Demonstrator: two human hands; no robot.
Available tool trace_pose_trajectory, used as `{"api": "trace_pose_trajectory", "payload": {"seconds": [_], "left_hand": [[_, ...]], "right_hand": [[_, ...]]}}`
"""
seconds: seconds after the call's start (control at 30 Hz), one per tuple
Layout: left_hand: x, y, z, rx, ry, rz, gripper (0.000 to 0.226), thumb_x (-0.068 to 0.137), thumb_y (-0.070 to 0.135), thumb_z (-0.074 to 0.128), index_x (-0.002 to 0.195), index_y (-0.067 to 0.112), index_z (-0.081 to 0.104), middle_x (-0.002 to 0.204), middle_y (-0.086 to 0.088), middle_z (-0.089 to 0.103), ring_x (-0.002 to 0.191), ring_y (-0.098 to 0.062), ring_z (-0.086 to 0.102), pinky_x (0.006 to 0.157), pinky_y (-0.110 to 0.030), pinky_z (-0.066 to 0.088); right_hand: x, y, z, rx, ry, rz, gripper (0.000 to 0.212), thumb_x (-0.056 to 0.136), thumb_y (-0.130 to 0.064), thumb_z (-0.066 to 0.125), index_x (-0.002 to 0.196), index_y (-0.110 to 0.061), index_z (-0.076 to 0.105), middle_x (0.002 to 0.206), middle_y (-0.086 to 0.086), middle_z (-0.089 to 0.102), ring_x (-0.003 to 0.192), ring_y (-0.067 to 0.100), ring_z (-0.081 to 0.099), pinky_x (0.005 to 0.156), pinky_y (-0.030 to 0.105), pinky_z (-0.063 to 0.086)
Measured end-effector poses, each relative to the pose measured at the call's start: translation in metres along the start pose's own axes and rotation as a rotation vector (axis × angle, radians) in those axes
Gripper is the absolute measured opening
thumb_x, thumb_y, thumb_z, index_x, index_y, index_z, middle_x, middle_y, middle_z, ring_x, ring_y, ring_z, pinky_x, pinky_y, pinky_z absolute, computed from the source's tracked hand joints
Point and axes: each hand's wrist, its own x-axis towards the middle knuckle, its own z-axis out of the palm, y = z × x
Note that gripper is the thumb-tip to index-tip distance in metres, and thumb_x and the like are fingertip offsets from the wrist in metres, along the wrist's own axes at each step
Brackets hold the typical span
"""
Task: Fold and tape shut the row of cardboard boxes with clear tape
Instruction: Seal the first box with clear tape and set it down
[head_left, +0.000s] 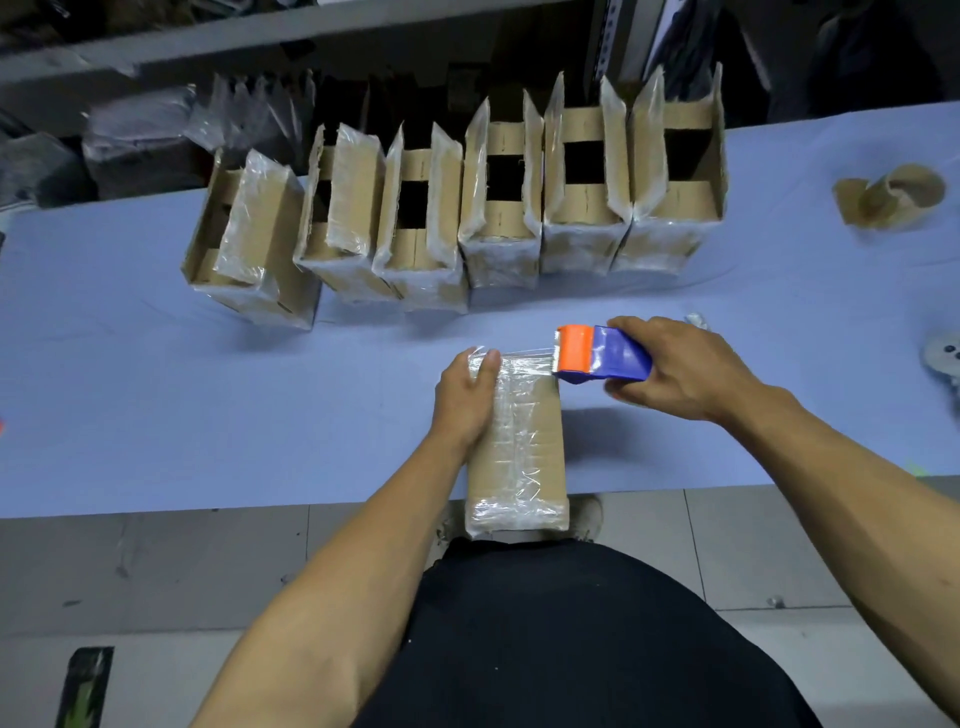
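We look down at a pale blue counter (156, 389). Our left hand (465, 397) lies along the far left side of a closed cardboard box (519, 447), fingers curled over its far end, holding it down. The box lies lengthwise at the near counter edge, overhanging it towards us and wrapped in clear tape. Our right hand (685, 371) grips a blue and orange tape dispenser (597, 356) just beside the box's far right corner; a strip of clear tape (524, 361) stretches from it to the box. Behind stands a row of six open boxes (457, 208), flaps up. Far right lies a cardboard tape core (891, 200).
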Motion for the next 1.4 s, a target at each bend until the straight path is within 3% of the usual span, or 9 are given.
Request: {"api": "trace_pose_trajectory", "payload": {"seconds": [0.27,0.6,0.7,0.87,1.03,1.13,1.23,1.3,1.4], "left_hand": [[0.000,0.005,0.000,-0.040,-0.012,-0.048,0.051,0.101,0.045,0.054,0.132,0.005,0.058,0.133,-0.018,0.063,0.123,-0.035,0.061,0.107,-0.054,0.047],[0.001,0.006,0.002,-0.001,-0.034,-0.021,0.055,0.103,0.045,0.051,0.130,-0.002,0.053,0.132,-0.027,0.059,0.121,-0.042,0.059,0.104,-0.055,0.048],[0.002,0.010,0.002,-0.015,-0.019,-0.038,0.055,0.101,0.046,0.054,0.132,0.000,0.054,0.131,-0.024,0.062,0.120,-0.039,0.061,0.104,-0.055,0.049],[0.004,0.013,0.002,-0.031,-0.021,-0.062,0.049,0.101,0.045,0.054,0.134,0.008,0.057,0.133,-0.016,0.064,0.121,-0.032,0.063,0.106,-0.052,0.049],[-0.006,0.005,0.002,0.059,-0.059,0.024,0.033,0.103,0.043,0.050,0.118,0.016,0.063,0.117,-0.006,0.069,0.103,-0.017,0.064,0.095,-0.040,0.052],[0.000,0.001,-0.004,0.032,-0.064,-0.057,0.033,0.103,0.041,0.048,0.124,0.019,0.061,0.121,-0.003,0.066,0.110,-0.021,0.063,0.096,-0.039,0.052],[0.001,0.003,-0.006,0.012,-0.137,-0.059,0.032,0.104,0.032,0.042,0.114,0.007,0.058,0.110,-0.014,0.063,0.098,-0.025,0.058,0.085,-0.035,0.047],[-0.001,-0.001,-0.008,0.000,-0.171,-0.096,0.041,0.106,0.033,0.039,0.134,0.005,0.050,0.133,-0.018,0.057,0.114,-0.031,0.057,0.101,-0.041,0.046],[-0.007,-0.005,-0.011,-0.049,-0.138,-0.099,0.051,0.106,0.038,0.047,0.153,0.024,0.035,0.144,0.006,0.043,0.131,-0.016,0.047,0.114,-0.038,0.038]], "right_hand": [[-0.011,0.037,-0.002,0.006,-0.079,0.047,0.058,0.078,-0.046,0.073,0.127,-0.032,0.046,0.096,-0.001,0.057,0.085,0.021,0.053,0.066,0.030,0.039],[0.014,-0.022,0.003,-0.408,-0.049,0.101,0.036,0.075,-0.023,0.063,0.109,-0.017,0.053,0.082,0.006,0.048,0.071,0.028,0.043,0.064,0.032,0.028],[0.023,-0.040,-0.003,-0.476,-0.043,0.117,0.033,0.074,-0.019,0.065,0.104,-0.014,0.052,0.080,0.007,0.042,0.070,0.029,0.040,0.067,0.033,0.030],[0.030,-0.056,-0.010,-0.557,-0.034,0.168,0.032,0.077,-0.018,0.066,0.106,-0.016,0.052,0.093,0.008,0.059,0.074,0.028,0.045,0.071,0.033,0.030],[0.027,-0.075,0.017,-0.541,-0.095,0.224,0.032,0.082,-0.015,0.064,0.113,-0.016,0.057,0.107,0.006,0.062,0.097,0.026,0.061,0.076,0.032,0.034],[0.018,-0.060,0.028,-0.488,-0.066,0.317,0.046,0.079,-0.016,0.068,0.121,-0.012,0.051,0.108,0.010,0.060,0.098,0.030,0.059,0.077,0.034,0.039],[0.018,-0.047,0.033,-0.449,0.008,0.380,0.070,0.081,-0.022,0.067,0.140,-0.004,0.035,0.115,0.016,0.055,0.102,0.035,0.054,0.083,0.041,0.044],[0.019,-0.050,0.043,-0.349,-0.008,0.394,0.079,0.086,-0.023,0.061,0.150,-0.001,0.020,0.125,0.022,0.049,0.110,0.040,0.050,0.088,0.045,0.040],[0.025,-0.052,0.063,-0.174,-0.115,0.392,0.080,0.091,-0.015,0.056,0.154,-0.002,0.010,0.136,0.027,0.041,0.119,0.042,0.044,0.094,0.044,0.038]]}}
